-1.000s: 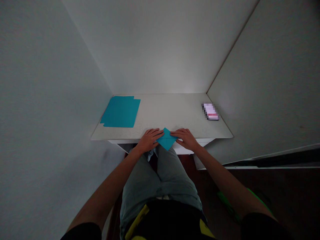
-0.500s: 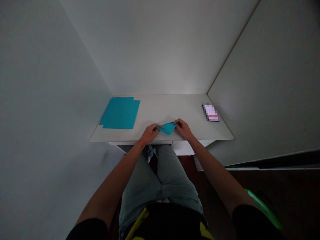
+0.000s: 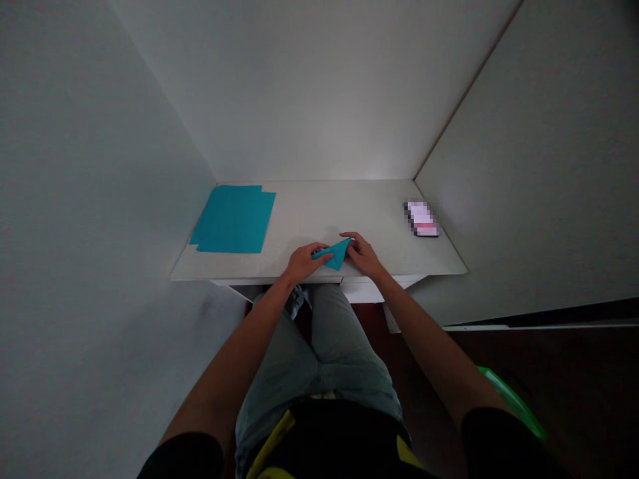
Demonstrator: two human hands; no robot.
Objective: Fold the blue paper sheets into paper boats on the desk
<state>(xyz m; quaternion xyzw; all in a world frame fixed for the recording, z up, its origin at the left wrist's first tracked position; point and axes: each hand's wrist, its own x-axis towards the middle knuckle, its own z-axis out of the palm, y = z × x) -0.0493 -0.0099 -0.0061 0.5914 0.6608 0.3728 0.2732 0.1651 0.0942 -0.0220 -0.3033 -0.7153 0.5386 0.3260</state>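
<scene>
A small piece of folded blue paper [image 3: 339, 254], roughly triangular, is between my hands just above the table's front edge. My left hand [image 3: 303, 263] pinches its left end, thumb lying over the paper and fingers behind it. At the right tip, my right hand [image 3: 363, 255] grips the paper low down with its fingers curled, while the index finger stretches out behind the upper corner. Part of the right fingers' contact is hidden by the paper.
Overlapping blue paper sheets [image 3: 234, 219] lie at the left of the white table [image 3: 309, 206]. A phone [image 3: 422, 219], its screen blurred, rests at the right end. Walls enclose the table's back and sides. Something bright green [image 3: 514, 402] is on the dark floor at lower right.
The folded paper has tilted, its right corner now higher. My left thumb has slid farther over it, and my right index finger has straightened out. The view has shifted slightly.
</scene>
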